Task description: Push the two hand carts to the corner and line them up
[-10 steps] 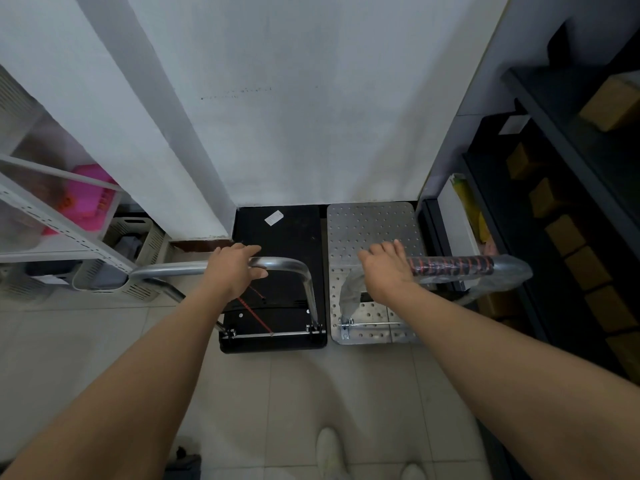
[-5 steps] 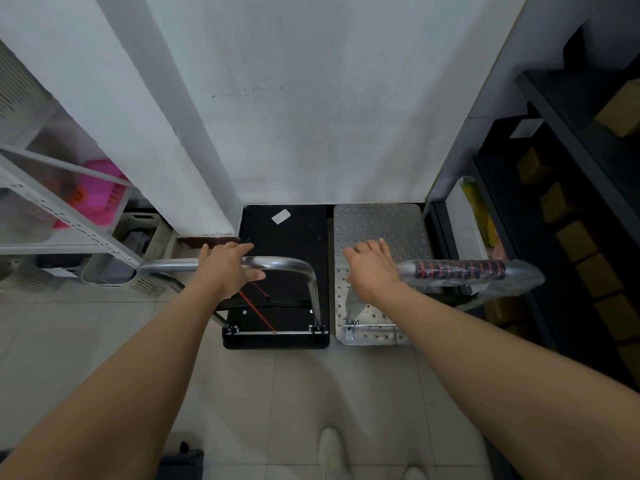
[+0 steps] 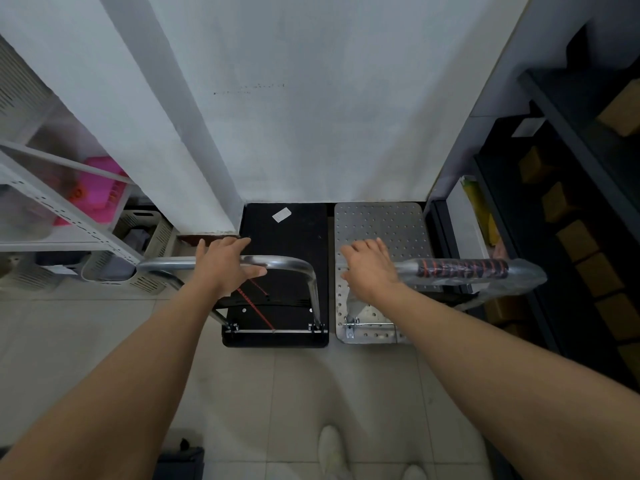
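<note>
Carts first: two platform hand carts stand side by side on the tiled floor (image 3: 311, 393), their far ends against the white wall (image 3: 311, 133). The black cart (image 3: 294, 226) is on my left, the silver perforated cart (image 3: 381, 226) on my right, with only a narrow gap between the decks and their near edges almost level. A white label (image 3: 281, 215) lies on the black deck.

My left hand (image 3: 223, 265) rests on the black cart's bare chrome handle (image 3: 287, 263), fingers spread loosely over the bar rather than closed around it. My right hand (image 3: 369, 268) lies on the left end of the silver cart's handle (image 3: 464, 268), which has a black and red grip under clear plastic wrap; its fingers are extended forward and slightly apart.

A white metal rack (image 3: 52, 202) holding a pink basket (image 3: 100, 188) stands on my left, dark shelving (image 3: 571, 220) with cardboard boxes on my right. My white shoes (image 3: 332, 452) show at the bottom.
</note>
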`<state>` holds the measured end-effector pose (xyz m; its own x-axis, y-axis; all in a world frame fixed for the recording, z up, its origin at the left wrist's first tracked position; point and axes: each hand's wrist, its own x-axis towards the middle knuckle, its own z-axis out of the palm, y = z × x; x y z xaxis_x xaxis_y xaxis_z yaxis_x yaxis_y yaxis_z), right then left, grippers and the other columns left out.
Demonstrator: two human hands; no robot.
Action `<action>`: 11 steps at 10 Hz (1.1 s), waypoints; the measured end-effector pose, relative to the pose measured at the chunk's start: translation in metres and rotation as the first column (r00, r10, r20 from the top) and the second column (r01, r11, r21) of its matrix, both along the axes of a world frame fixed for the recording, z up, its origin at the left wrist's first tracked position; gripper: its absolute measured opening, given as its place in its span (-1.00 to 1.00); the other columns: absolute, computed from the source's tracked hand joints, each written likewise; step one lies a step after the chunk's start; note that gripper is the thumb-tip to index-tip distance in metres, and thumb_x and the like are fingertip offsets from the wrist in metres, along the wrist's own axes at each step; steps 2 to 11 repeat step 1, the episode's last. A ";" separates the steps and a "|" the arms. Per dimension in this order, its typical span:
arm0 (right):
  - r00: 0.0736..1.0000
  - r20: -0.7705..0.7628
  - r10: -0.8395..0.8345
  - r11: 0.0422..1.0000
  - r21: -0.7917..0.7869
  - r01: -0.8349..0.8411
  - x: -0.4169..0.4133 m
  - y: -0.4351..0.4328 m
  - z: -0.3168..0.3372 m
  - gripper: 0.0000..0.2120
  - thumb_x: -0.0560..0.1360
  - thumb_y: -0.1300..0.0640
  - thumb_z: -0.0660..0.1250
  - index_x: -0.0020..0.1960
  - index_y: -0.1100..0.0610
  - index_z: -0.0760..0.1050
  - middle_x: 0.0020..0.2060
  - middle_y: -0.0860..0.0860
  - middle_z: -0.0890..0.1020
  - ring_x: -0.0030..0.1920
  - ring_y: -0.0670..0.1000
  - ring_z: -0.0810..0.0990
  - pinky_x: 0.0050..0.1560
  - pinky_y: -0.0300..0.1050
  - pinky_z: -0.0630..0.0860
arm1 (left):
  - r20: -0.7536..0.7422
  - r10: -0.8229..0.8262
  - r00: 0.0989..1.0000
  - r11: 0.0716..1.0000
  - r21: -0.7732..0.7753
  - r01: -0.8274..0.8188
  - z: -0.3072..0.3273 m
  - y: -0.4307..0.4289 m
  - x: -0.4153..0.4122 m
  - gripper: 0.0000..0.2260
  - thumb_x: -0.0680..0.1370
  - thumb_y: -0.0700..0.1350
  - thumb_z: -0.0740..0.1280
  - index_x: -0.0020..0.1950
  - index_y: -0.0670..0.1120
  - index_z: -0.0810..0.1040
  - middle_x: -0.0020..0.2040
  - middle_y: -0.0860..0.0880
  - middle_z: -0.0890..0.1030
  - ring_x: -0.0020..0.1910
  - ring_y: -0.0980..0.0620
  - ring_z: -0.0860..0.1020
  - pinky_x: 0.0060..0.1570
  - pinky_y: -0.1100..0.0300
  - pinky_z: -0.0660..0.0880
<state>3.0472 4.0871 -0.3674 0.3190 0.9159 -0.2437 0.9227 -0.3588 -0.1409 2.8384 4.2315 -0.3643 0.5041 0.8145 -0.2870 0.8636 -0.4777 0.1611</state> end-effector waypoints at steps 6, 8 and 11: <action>1.000 -0.029 -0.011 0.999 0.036 0.012 -0.002 0.000 0.003 -0.57 0.58 0.04 0.24 0.41 0.10 0.28 0.36 0.09 0.40 0.43 0.12 0.26 0.52 0.07 -0.05 | 0.024 -0.013 1.000 1.000 0.013 0.013 0.000 -0.002 0.000 -0.35 0.49 0.26 0.28 0.50 0.02 0.23 0.50 -0.05 0.28 0.50 -0.06 0.17 0.48 -0.16 -0.12; 1.000 -0.029 -0.011 0.999 0.036 0.012 -0.002 0.000 0.003 -0.57 0.58 0.04 0.24 0.41 0.10 0.28 0.36 0.09 0.40 0.43 0.12 0.26 0.52 0.07 -0.05 | 0.024 -0.013 1.000 1.000 0.013 0.013 0.000 -0.002 0.000 -0.35 0.49 0.26 0.28 0.50 0.02 0.23 0.50 -0.05 0.28 0.50 -0.06 0.17 0.48 -0.16 -0.12; 1.000 -0.029 -0.011 0.999 0.036 0.012 -0.002 0.000 0.003 -0.57 0.58 0.04 0.24 0.41 0.10 0.28 0.36 0.09 0.40 0.43 0.12 0.26 0.52 0.07 -0.05 | 0.024 -0.013 1.000 1.000 0.013 0.013 0.000 -0.002 0.000 -0.35 0.49 0.26 0.28 0.50 0.02 0.23 0.50 -0.05 0.28 0.50 -0.06 0.17 0.48 -0.16 -0.12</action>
